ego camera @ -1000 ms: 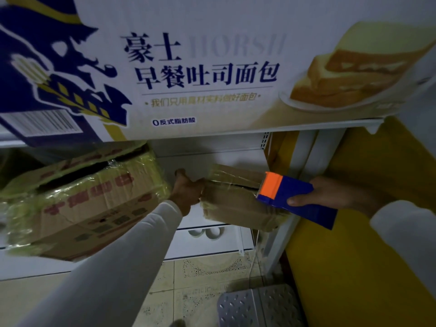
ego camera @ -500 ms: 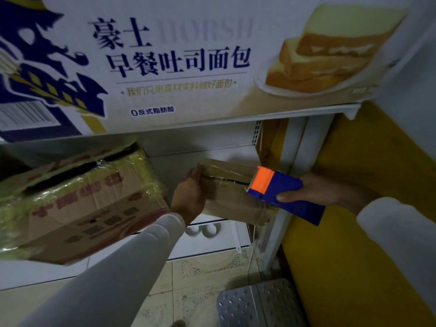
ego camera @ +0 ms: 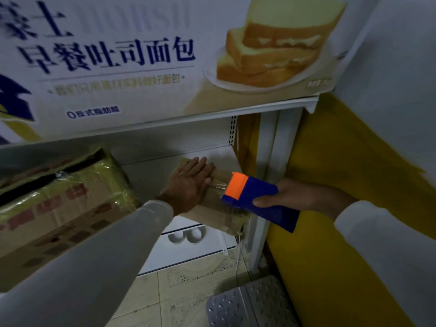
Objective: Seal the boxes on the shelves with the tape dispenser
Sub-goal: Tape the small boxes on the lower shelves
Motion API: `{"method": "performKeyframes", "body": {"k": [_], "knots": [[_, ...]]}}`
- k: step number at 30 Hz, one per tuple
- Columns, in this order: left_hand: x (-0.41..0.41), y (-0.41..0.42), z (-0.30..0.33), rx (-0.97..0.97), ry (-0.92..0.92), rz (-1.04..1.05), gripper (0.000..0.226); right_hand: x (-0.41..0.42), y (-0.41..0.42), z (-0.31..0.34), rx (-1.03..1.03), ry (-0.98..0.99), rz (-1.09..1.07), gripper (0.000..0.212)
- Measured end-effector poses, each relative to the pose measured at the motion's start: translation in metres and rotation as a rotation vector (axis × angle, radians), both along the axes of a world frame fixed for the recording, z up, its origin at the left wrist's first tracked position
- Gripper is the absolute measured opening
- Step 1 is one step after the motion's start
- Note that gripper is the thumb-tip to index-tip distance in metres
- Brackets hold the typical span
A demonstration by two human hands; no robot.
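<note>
A small brown cardboard box (ego camera: pixel 212 214) sits at the right end of the lower white shelf (ego camera: pixel 188 251), with clear tape on its top. My left hand (ego camera: pixel 188 182) lies flat on the box's top, fingers spread and pointing away from me. My right hand (ego camera: pixel 299 197) grips a blue tape dispenser (ego camera: pixel 257 201) with an orange front end. That orange end rests against the box's top right edge, close to my left fingertips. A larger brown box (ego camera: pixel 61 204) wrapped in yellowish tape stands to the left on the same shelf.
A big white bread carton (ego camera: pixel 141 67) with blue print fills the shelf above. A white shelf upright (ego camera: pixel 266 161) and a yellow wall panel (ego camera: pixel 330 232) stand at the right. Below lie a tiled floor (ego camera: pixel 184 298) and a grey perforated metal step (ego camera: pixel 247 305).
My left hand has moved from the box's left side onto its top and now lies flat. The dispenser stays at the box's right edge. The view has shifted closer and leftward.
</note>
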State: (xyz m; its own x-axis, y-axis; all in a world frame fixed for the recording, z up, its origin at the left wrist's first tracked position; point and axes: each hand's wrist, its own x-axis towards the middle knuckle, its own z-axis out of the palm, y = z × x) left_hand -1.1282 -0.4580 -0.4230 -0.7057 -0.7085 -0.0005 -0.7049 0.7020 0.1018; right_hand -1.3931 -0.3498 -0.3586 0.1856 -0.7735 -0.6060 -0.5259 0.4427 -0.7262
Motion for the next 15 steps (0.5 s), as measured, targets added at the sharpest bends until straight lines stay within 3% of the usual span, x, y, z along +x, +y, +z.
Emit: {"method": "performKeyframes", "body": {"k": [7, 13, 15], "knots": [[0.001, -0.004, -0.004, -0.013, -0.004, -0.007, 0.052, -0.044, 0.048, -0.011, 0.034, -0.028, -0.061, 0.036], [-0.002, -0.003, 0.000, -0.030, -0.072, -0.019, 0.054, -0.027, 0.058, -0.029, 0.035, -0.042, -0.144, 0.034], [-0.009, 0.003, 0.006, -0.043, 0.003, -0.091, 0.062, -0.017, 0.055, -0.033, 0.025, -0.064, -0.159, 0.031]]}}
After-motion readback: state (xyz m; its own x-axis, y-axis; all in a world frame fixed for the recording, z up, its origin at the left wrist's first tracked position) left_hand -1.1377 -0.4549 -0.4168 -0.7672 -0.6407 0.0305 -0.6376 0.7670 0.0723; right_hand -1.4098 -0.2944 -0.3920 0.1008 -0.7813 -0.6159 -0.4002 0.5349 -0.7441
